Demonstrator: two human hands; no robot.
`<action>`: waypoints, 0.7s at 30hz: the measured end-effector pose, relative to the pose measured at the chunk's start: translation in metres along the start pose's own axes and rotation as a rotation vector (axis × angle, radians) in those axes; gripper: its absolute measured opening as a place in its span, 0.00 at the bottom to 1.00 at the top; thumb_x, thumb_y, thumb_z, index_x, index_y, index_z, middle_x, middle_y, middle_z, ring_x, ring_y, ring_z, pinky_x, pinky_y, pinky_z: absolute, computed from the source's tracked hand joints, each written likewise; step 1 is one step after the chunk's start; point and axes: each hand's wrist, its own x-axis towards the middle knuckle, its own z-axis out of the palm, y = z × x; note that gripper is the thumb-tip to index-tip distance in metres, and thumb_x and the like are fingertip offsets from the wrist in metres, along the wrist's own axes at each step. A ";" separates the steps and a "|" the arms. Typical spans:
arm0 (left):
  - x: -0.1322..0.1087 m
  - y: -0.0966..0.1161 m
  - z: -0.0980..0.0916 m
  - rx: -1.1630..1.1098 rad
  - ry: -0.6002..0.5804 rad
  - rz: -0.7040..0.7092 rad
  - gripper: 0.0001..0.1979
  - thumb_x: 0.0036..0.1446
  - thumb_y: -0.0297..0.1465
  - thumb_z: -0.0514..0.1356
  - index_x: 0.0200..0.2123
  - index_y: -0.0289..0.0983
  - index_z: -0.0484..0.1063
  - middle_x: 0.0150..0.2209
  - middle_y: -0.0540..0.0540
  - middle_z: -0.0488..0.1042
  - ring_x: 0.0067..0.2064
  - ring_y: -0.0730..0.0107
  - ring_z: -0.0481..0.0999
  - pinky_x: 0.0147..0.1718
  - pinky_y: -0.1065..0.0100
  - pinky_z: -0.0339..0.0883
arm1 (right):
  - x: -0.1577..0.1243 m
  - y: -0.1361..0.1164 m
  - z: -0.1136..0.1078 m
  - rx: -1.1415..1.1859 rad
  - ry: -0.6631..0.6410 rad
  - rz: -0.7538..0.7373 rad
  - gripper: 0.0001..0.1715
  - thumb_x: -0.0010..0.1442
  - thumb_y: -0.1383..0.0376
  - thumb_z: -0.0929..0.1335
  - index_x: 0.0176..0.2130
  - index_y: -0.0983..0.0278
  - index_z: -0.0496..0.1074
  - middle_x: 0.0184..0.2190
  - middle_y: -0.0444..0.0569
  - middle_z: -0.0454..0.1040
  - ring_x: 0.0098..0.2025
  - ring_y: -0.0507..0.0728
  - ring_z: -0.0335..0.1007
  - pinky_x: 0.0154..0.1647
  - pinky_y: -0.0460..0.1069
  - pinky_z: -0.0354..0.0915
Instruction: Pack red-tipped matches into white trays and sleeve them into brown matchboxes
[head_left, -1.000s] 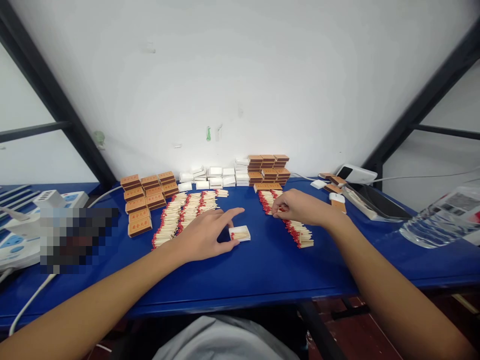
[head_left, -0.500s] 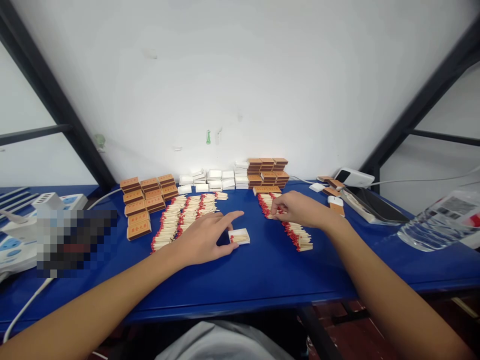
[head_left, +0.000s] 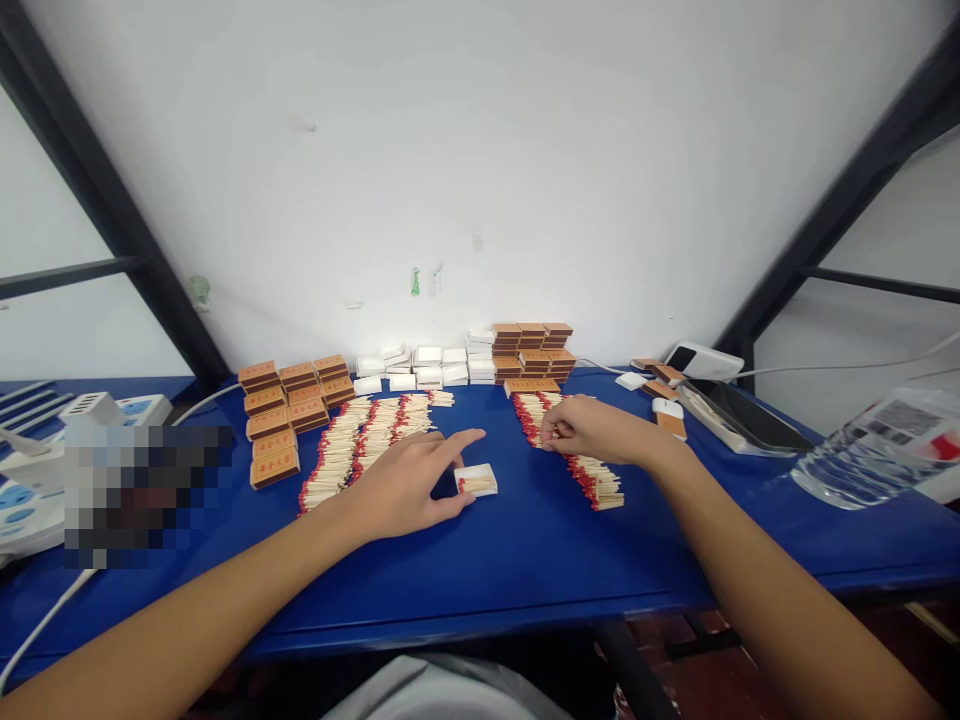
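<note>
A small white matchbox tray (head_left: pixel 480 482) with a few matches in it lies on the blue table. My left hand (head_left: pixel 409 482) holds its left end between the thumb and a finger behind, the index finger stretched out above. To the right, my right hand (head_left: pixel 581 430) is closed in a pinch at a row of red-headed matches (head_left: pixel 596 482); its fingertips partly hide what they hold, which looks like matches. More rows of matches (head_left: pixel 330 465) lie left of my left hand, partly covered by it.
Brown matchboxes (head_left: pixel 274 470) are stacked at left, more boxes (head_left: pixel 532 362) at the back. White trays (head_left: pixel 429 355) stand along the wall. A power strip (head_left: pixel 22 500) lies far left; a phone (head_left: pixel 750 415), power bank (head_left: pixel 705 360) and plastic-wrapped pack (head_left: pixel 877 460) lie right.
The view has tilted slightly, so everything sits a little lower. My right hand's fingers have shifted slightly over the matches. My left hand stays at the tray.
</note>
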 end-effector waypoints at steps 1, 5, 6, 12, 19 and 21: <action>0.000 0.000 0.000 -0.001 0.001 0.001 0.35 0.66 0.38 0.65 0.72 0.46 0.56 0.49 0.46 0.80 0.50 0.55 0.78 0.52 0.55 0.72 | 0.000 -0.001 0.000 0.004 -0.007 0.002 0.08 0.61 0.63 0.69 0.33 0.62 0.78 0.27 0.48 0.76 0.28 0.55 0.67 0.31 0.49 0.57; 0.000 -0.001 0.001 -0.001 0.009 0.008 0.35 0.66 0.37 0.65 0.72 0.47 0.55 0.49 0.46 0.79 0.51 0.55 0.78 0.51 0.56 0.73 | 0.000 -0.001 0.003 0.011 -0.016 0.019 0.04 0.59 0.65 0.69 0.34 0.63 0.76 0.29 0.48 0.78 0.29 0.55 0.68 0.30 0.49 0.59; 0.001 -0.002 0.001 0.001 0.012 0.011 0.36 0.66 0.37 0.65 0.72 0.47 0.55 0.49 0.46 0.79 0.50 0.55 0.78 0.51 0.56 0.73 | 0.001 -0.001 0.004 0.012 -0.018 0.024 0.03 0.58 0.66 0.70 0.34 0.63 0.75 0.29 0.48 0.78 0.29 0.55 0.69 0.30 0.49 0.59; 0.001 -0.002 0.001 0.000 0.022 0.014 0.35 0.66 0.38 0.65 0.72 0.47 0.56 0.48 0.46 0.80 0.50 0.55 0.78 0.51 0.55 0.73 | 0.003 0.000 0.007 0.019 -0.035 0.029 0.04 0.57 0.67 0.70 0.35 0.63 0.76 0.30 0.47 0.79 0.29 0.55 0.70 0.31 0.49 0.59; 0.001 0.001 0.001 -0.015 0.009 -0.012 0.35 0.66 0.38 0.65 0.72 0.47 0.57 0.49 0.46 0.80 0.50 0.55 0.79 0.51 0.55 0.73 | 0.000 -0.009 0.005 0.009 -0.065 0.044 0.01 0.57 0.68 0.69 0.33 0.62 0.73 0.29 0.47 0.77 0.29 0.55 0.67 0.30 0.48 0.58; 0.001 0.001 0.000 -0.017 0.012 -0.009 0.35 0.66 0.38 0.65 0.72 0.47 0.57 0.48 0.46 0.80 0.50 0.56 0.79 0.50 0.56 0.73 | 0.000 -0.011 0.006 -0.006 -0.060 0.040 0.03 0.55 0.70 0.69 0.32 0.62 0.72 0.28 0.46 0.75 0.28 0.54 0.65 0.30 0.48 0.56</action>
